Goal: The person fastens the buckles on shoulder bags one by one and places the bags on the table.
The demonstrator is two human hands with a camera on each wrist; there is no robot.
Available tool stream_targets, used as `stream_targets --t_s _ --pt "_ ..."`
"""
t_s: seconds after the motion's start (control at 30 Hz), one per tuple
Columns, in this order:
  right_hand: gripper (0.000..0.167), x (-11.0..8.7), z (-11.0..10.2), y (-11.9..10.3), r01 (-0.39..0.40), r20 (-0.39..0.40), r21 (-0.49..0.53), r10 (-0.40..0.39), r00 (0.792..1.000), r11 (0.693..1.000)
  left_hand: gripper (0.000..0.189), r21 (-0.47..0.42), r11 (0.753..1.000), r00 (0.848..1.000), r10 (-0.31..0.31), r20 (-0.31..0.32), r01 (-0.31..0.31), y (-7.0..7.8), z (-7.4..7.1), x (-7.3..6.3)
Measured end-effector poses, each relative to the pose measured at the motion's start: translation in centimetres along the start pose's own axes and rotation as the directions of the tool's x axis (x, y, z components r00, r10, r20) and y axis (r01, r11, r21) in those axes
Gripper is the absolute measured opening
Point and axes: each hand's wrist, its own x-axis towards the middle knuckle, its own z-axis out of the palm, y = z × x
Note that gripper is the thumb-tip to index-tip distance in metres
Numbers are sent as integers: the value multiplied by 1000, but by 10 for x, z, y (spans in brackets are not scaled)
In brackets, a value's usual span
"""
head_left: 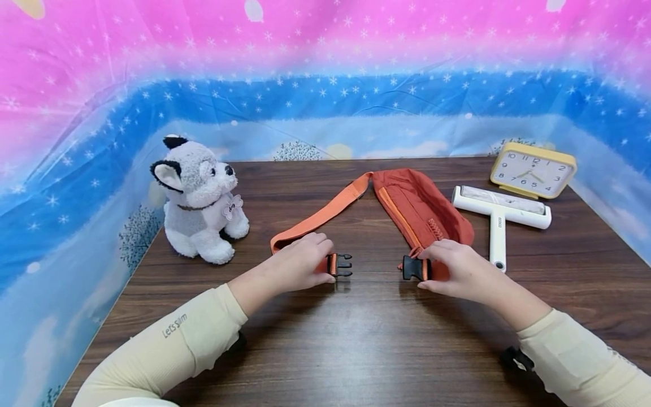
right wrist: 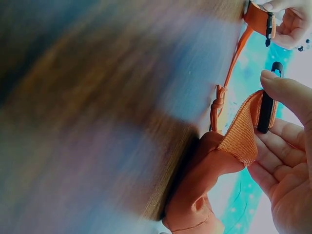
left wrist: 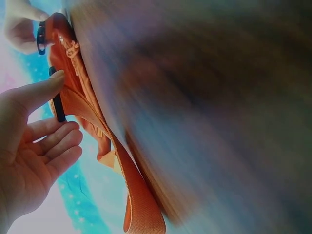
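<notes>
A rust-red waist bag [head_left: 417, 198] lies on the table with its orange strap [head_left: 325, 212] looping out to the left. My left hand [head_left: 305, 261] pinches the black pronged buckle half [head_left: 342, 264] at the strap's end, prongs pointing right. Opposite it, my right hand [head_left: 455, 268] pinches the black socket half of the buckle [head_left: 416, 268], its opening facing left. A gap separates the two halves. In the left wrist view the thumb and fingers grip the pronged half [left wrist: 57, 95] by its edges; the right wrist view shows the same hold on the socket half [right wrist: 265, 109].
A grey and white plush dog [head_left: 200, 203] sits at the left of the table [head_left: 325, 350]. On the right lie a white T-shaped roller tool [head_left: 500, 212] and, behind it, a yellow-framed clock [head_left: 533, 169]. A patterned cloth [head_left: 325, 96] hangs around the table's back and sides.
</notes>
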Motion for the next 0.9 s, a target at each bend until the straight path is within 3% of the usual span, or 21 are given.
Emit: stream_targets --t_s 0.33,0.63,0.9 --pt "40 2 0 -2 1 6 1 -1 1000 1000 38 8 1000 1000 8 -17 -8 2 -1 1" --pt "42 2 0 -3 -8 20 14 8 1000 1000 38 -13 1000 999 -23 23 23 4 0 2" --pt "42 3 -1 -4 -36 44 14 35 998 999 38 -21 1000 1000 -13 16 13 5 0 2"
